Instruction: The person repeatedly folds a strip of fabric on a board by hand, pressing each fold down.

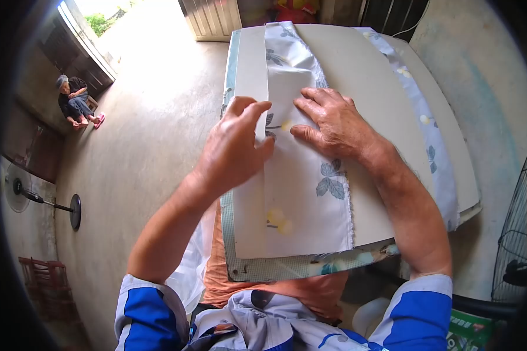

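Note:
A white cloth strip [304,199], printed with grey leaves and yellow flowers, lies lengthwise on a large cream board [369,205]. Its left edge is straight and its right edge frayed; the far part is wrinkled. My right hand [334,123] rests on the strip's right side, fingers spread and flat. At the strip's left edge is my left hand [234,140], slightly blurred, thumb and forefinger apart with nothing visible between them. Whether its fingertips touch the cloth, I cannot tell. A second floral strip [418,117] runs down the board's right side.
Beneath the board is a table with a green patterned cover [287,270]. A person [76,99] sits on a low stool by the doorway at far left. A standing fan [47,199] is at left, a black wire rack [518,228] at right.

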Demonstrator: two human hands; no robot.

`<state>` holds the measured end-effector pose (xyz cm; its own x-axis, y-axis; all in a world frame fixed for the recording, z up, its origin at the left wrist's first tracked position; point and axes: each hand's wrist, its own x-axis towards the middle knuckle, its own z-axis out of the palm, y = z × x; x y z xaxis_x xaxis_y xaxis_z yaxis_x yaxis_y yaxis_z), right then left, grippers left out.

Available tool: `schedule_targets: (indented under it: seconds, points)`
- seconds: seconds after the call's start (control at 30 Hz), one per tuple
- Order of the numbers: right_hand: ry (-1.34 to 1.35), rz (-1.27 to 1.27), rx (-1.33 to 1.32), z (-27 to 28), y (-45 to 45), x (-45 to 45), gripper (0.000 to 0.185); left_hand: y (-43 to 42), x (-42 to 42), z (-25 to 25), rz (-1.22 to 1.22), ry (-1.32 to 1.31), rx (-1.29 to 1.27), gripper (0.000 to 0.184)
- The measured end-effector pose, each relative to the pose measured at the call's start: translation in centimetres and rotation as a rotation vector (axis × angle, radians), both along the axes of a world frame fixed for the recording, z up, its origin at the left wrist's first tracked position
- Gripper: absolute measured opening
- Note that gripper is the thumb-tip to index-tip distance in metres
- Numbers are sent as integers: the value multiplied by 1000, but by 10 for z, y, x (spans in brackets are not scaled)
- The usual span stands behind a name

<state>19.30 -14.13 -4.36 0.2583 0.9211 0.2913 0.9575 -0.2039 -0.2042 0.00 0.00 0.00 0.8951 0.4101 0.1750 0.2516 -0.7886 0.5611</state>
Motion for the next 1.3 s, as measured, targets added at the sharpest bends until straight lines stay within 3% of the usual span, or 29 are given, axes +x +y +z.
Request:
schedule_targets:
  seconds: [0.07,0.17,0.37,0.53,0.7,0.73,0.87,0.9,0.97,1.0,1.13,1.23,1.3]
  points:
    - [-47,-2,-7,0,-3,-1,62,-13,-6,-8,-95,-211,366,54]
    - [-54,46,-70,20,-13,0,57,-38,-5,-12,-299,-283,422,62]
    - [-81,70,7,22,-18,3,43,-65,-27,-34,-412,-52,248,69]
    - [-153,22,-9,23,13,18,34,-65,-39,-34,-432,-100,230,71]
    - [-251,-40,-108,30,93,64,36,-61,-38,-32,-448,-114,201,73]
    - [-235,-106,-219,35,114,73,39,-61,-38,-34,-447,-129,198,73]
    - [-245,-290,-223,22,195,142,39,-59,-36,-38,-432,-172,162,76]
    - [-204,-349,-242,23,213,160,39,-59,-35,-35,-422,-162,173,63]
    - [-205,-392,-272,21,246,200,40,-58,-34,-39,-404,-178,310,57]
    - [-173,-429,-284,21,260,215,41,-59,-38,-29,-420,-142,79,77]
    - [-81,-466,-275,14,286,278,42,-56,-30,-44,-392,-163,395,43]
    - [-80,-552,-216,11,279,304,41,-60,-29,-56,-379,-241,405,48]
    - [-420,-476,-486,13,265,330,40,-63,-29,-58,-329,-267,360,46]
